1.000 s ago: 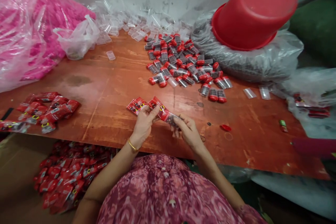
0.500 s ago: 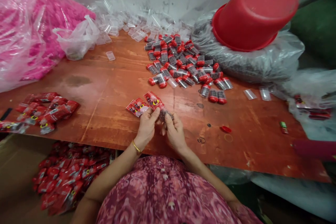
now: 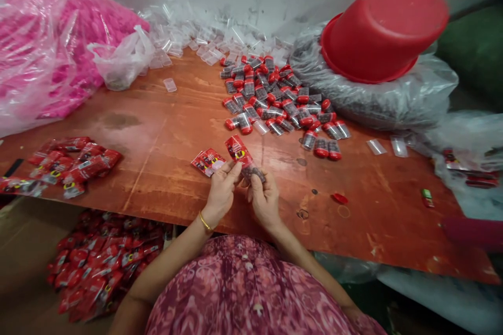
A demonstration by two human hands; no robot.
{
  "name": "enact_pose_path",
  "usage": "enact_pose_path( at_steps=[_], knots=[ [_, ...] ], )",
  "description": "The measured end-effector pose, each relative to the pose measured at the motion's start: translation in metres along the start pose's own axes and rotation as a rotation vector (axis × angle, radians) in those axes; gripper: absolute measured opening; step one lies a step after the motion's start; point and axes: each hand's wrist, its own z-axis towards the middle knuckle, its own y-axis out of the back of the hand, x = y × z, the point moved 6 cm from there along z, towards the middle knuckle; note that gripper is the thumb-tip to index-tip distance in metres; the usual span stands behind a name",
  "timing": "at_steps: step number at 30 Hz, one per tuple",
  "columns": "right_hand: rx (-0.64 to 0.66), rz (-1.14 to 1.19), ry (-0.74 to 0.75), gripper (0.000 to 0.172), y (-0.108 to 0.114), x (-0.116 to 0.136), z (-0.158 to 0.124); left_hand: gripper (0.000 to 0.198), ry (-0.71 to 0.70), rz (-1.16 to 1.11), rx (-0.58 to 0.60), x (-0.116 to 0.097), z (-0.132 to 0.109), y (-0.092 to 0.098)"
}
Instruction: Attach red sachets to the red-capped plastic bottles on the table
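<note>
Close in front of me, my left hand (image 3: 220, 189) pinches the lower end of a red printed packet (image 3: 237, 149), which points up and away. My right hand (image 3: 264, 200) has its thumb and fingers closed on a small clear container with dark contents (image 3: 253, 171), at the packet's lower end. Whether the container is inside the packet or against it, I cannot tell. Just beyond my left fingers, a few flat red printed packets (image 3: 207, 161) lie overlapping on the table (image 3: 157, 178).
Behind lies a heap of red-capped containers (image 3: 271, 94), with clear plastic pieces (image 3: 176, 36) against the wall. A red bucket (image 3: 385, 31) rests upside down on a filled bag (image 3: 361, 99). Filled red packets (image 3: 78, 162) lie left; more fill a box below. A pink-filled bag (image 3: 51, 52) stands far left.
The red packet has tilted slightly and shifted a little right in my fingers, and more of the dark container shows. Both hands stay close together. The whole view has shifted slightly.
</note>
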Motion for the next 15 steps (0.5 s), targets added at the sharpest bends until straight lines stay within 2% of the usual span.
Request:
enact_pose_path(
  at_steps=[5, 11, 15],
  knots=[
    [0.05, -0.053, -0.02, 0.023, -0.004, -0.006, -0.004, 0.04, 0.039, 0.071, -0.016, -0.001, 0.005, -0.002],
    [0.015, 0.175, -0.108, 0.025, -0.008, -0.005, -0.003, 0.041, 0.066, 0.23, 0.009, 0.011, 0.003, -0.005],
    [0.058, 0.228, -0.125, 0.025, -0.008, -0.002, 0.0, 0.043, 0.006, 0.197, 0.03, 0.006, -0.002, -0.008]
  ],
)
